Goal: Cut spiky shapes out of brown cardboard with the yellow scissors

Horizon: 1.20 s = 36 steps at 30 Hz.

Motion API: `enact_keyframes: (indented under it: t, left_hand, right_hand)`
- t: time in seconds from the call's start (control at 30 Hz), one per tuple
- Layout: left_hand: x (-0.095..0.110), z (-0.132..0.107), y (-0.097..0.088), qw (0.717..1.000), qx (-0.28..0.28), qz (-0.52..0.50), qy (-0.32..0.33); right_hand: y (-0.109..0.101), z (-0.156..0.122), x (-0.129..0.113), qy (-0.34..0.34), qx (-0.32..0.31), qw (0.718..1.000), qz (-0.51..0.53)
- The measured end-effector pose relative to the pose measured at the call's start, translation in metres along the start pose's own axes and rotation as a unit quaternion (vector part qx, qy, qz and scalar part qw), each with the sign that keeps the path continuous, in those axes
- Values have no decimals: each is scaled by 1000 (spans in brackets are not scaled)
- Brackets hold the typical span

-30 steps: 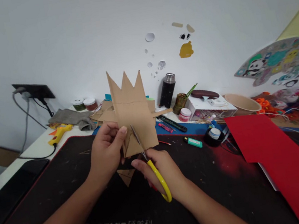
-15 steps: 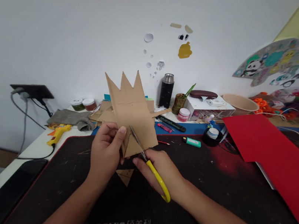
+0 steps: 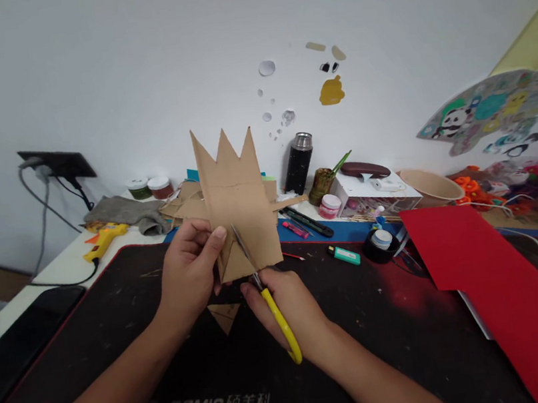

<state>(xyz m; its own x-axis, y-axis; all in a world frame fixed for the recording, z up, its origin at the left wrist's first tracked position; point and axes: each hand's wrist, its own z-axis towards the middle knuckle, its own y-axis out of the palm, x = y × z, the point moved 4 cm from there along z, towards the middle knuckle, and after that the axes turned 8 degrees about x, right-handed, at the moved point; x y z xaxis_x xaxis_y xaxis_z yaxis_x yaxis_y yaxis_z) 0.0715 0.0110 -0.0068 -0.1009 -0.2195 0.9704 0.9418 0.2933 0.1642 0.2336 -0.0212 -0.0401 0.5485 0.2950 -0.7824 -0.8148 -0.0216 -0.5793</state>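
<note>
The grip of the left hand [image 3: 188,264] was clamped on the left edge of the cardboard [image 3: 240,199], above the mat [image 3: 368,321]. The right hand [image 3: 296,308] gripped the scissors [image 3: 279,321], which reached over the cardboard's near part.

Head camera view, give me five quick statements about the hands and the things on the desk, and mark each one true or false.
1. The left hand holds the flat brown cardboard piece. True.
2. The cardboard piece has five points along its top. False: it has three.
3. The yellow-handled metal scissors are in the right hand. True.
4. The yellow plastic glue gun lies on the large red sheet. False: it lies on the left side of the picture, the sheet on the right.
5. The small triangular brown cardboard scrap lies on the black mat. True.
</note>
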Motion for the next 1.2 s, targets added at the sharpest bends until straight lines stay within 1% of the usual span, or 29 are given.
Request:
enact_keyframes:
  t: [0.13, 0.23, 0.33, 0.4, 0.47, 0.6, 0.67, 0.77, 0.9, 0.97, 1.0, 1.03, 1.13, 1.2]
  left_hand:
    - [-1, 1, -2, 1000, 4, -1, -4]
    - [-1, 2, -2, 1000, 2, 4, 0]
    - [1, 2, -2, 1000, 0, 8, 8]
    - [2, 2, -2, 1000, 0, 10, 10]
    - [3, 2, -2, 1000, -3, 13, 11]
    - [5, 1, -2, 1000, 0, 16, 10]
    - [6, 1, -3, 1000, 7, 18, 9]
    - [9, 2, -4, 1000, 16, 23, 12]
    - [13, 2, -8, 998, 34, 29, 38]
    - [15, 2, -8, 998, 26, 32, 45]
    - [15, 1, -7, 998, 17, 34, 46]
    - [15, 0, -6, 998, 8, 36, 48]
    - [17, -2, -5, 997, -3, 38, 72]
    - [16, -2, -4, 997, -6, 39, 72]
  right_hand:
    - [0, 0, 0, -1, 12, 1000, -8]
    - [-1, 1, -2, -2, 8, 1000, -15]
    - [1, 0, -3, -4, 5, 1000, -7]
    - [3, -1, -2, 8, 3, 1000, 12]
    - [6, -3, 0, 36, -19, 998, 49]
    - [6, -5, -1, 97, -97, 980, 141]
    - [0, -4, -6, 84, -101, 977, 168]
    - [-6, -3, -10, 71, -122, 970, 200]
    - [-8, -3, -7, 74, -136, 962, 225]
    - [-8, -4, -4, 92, -161, 952, 242]
    - [-9, -3, -3, 94, -170, 948, 251]
    - [-10, -3, -4, 79, -180, 949, 247]
    - [-13, -2, -6, 41, -181, 955, 233]
    - [-11, -2, -7, 56, -172, 956, 232]
